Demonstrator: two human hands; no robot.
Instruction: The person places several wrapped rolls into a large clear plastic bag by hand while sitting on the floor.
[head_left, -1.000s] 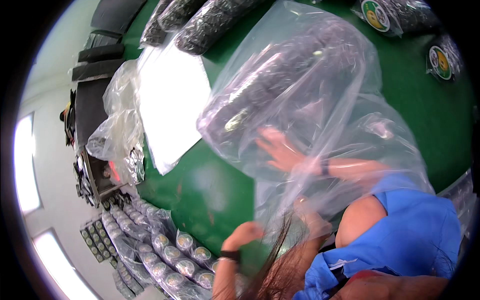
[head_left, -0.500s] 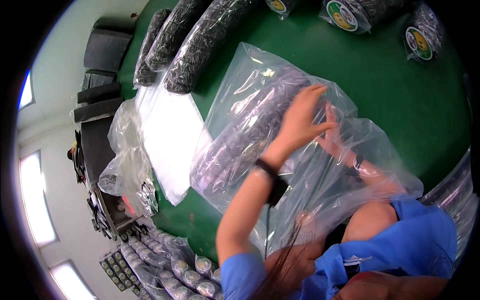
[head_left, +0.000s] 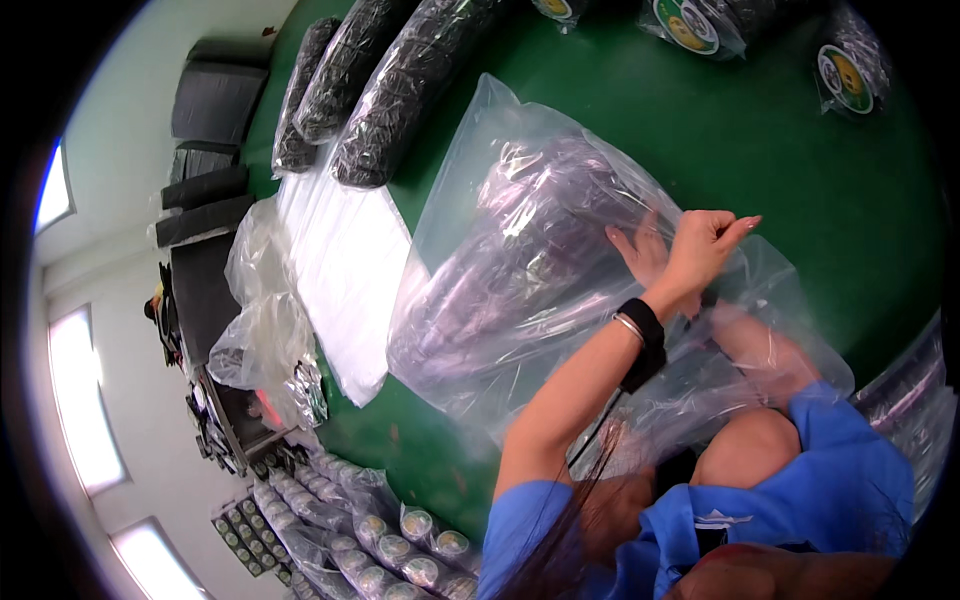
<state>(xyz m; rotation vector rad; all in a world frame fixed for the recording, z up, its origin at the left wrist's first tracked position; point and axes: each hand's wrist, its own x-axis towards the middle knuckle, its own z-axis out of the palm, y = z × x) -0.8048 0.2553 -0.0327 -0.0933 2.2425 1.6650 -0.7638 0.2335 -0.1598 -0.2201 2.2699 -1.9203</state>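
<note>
A large clear plastic bag (head_left: 460, 380) lies over the green surface, with a long plastic-wrapped bundle (head_left: 520, 220) inside. My left hand (head_left: 700, 250), with a black wristband and thin bangle, is closed on the bag's film at the right of the bundle. My right hand (head_left: 645, 250) is inside the bag, seen through the film, its fingers apart beside the bundle and partly behind my left hand.
Dark wrapped rolls (head_left: 385, 95) lie at top left beside white sheets (head_left: 340, 280); labelled rolls (head_left: 850, 75) lie top right. Crumpled plastic (head_left: 250, 330), dark padded blocks (head_left: 210, 95) and rows of wrapped cylinders (head_left: 370, 540) line the left and bottom.
My left hand came up from the lower middle onto the bag, then moved right along it and closed. My right hand moved up and right inside the bag.
</note>
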